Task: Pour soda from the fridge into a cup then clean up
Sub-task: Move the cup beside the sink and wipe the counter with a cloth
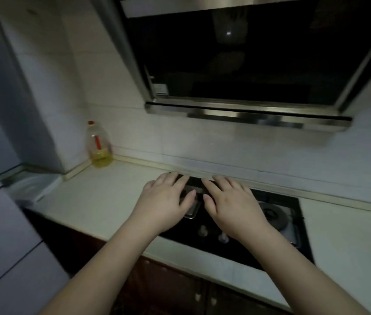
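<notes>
Head view, taking the gas hob (243,237) as the landmark: far to its left stands the fridge (0,201), its doors closed, where the soda presumably sits (neither bottle nor cup is visible). Nearer, in the counter corner left of the hob, is a bottle of yellow oil (99,146). Over the hob's left burner the left hand (168,201) is flat, fingers straight and spread, holding nothing; just beside it the right hand (232,208) is likewise flat and empty. Above the hob hangs the range hood (248,64). In this dim light, I judge the oil bottle could be grabbed by mistake for soda.
</notes>
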